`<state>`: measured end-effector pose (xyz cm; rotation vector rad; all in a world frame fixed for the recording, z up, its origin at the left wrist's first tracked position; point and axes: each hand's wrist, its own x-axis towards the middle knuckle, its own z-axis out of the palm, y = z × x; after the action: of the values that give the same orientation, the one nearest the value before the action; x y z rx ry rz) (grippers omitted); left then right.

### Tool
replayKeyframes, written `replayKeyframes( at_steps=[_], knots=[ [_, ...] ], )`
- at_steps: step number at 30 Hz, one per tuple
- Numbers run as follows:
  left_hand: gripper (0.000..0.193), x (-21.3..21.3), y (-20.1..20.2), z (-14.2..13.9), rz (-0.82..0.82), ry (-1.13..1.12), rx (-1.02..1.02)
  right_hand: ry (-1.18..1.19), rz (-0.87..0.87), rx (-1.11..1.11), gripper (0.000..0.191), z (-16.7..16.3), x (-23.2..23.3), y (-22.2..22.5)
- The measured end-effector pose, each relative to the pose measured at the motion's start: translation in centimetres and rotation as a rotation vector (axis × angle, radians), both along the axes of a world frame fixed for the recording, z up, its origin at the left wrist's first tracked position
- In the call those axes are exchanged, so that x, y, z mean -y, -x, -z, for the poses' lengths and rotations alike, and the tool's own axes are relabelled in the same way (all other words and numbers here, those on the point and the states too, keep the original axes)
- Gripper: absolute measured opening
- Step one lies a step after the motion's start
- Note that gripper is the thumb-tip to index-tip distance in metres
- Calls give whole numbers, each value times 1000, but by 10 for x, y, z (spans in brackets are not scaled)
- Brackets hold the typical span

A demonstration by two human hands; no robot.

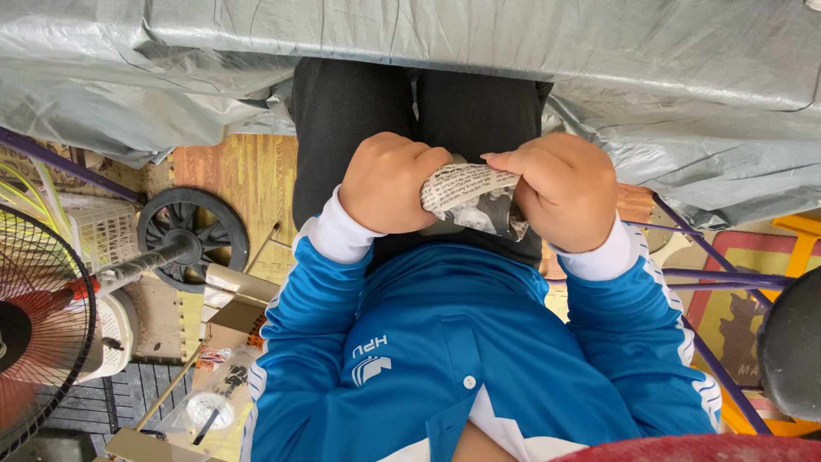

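I look straight down at my lap, with blue sleeves with white cuffs on both arms. My left hand (389, 182) and my right hand (560, 188) are both closed on a rolled piece of printed newspaper (469, 197) held between them above my dark trousers (376, 103). The left hand grips the roll's left end, the right hand wraps its right end. What is inside the paper is hidden.
A grey plastic sheet (479, 43) covers a surface ahead of my knees. An electric fan (38, 325) and a black wheel (192, 227) stand at the left on the floor. Purple metal rods (727, 278) and a dark round seat (791, 342) lie at the right.
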<state>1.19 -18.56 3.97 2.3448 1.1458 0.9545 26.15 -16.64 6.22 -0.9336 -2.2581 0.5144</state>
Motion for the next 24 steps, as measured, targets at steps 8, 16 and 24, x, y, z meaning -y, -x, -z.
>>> replayKeyframes(
  at_steps=[8, 16, 24],
  knots=[
    [26, -12, 8, 3, -101, -37, -159, 608, -272, -186, 68, -27, -33, -21],
    [6, -41, -9, -3, -232, -426, -617, 270, -58, 147, 86, -4, -29, 26],
    [30, -75, -11, -21, -491, -928, -680, 406, 77, -366, 53, 65, -86, 46]
  ],
)
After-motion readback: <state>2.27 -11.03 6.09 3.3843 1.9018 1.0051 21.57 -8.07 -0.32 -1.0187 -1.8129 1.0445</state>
